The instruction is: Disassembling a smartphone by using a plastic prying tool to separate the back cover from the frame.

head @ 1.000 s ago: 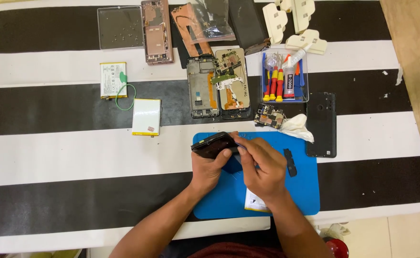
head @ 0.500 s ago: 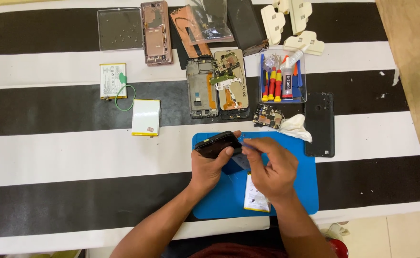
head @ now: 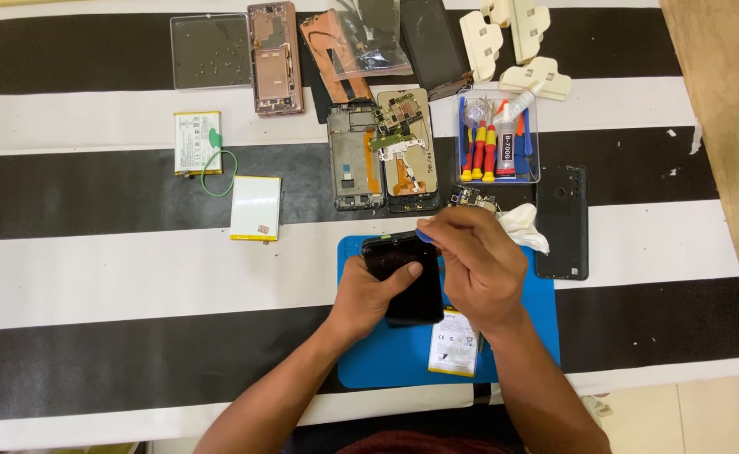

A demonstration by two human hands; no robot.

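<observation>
A black phone [head: 405, 279] lies over the blue work mat [head: 378, 353], and my left hand [head: 369, 294] grips it from the left with the thumb across its dark face. My right hand [head: 476, 262] pinches a small blue pry pick [head: 424, 235] at the phone's upper right corner. A white and yellow battery [head: 453, 343] rests on the mat just below my right hand. A crumpled white tissue [head: 525, 225] sits behind that hand.
On the black and white striped cloth [head: 92, 277] are two opened phone frames [head: 382, 155], a clear tray of screwdrivers [head: 497, 139], a black back cover [head: 561, 220], two loose batteries [head: 255, 207], a pink phone frame [head: 274, 57] and white plastic clamps [head: 512, 42].
The phone has turned from lying nearly sideways to nearly upright in my left hand. My right hand has risen from the phone's lower right to its upper right corner.
</observation>
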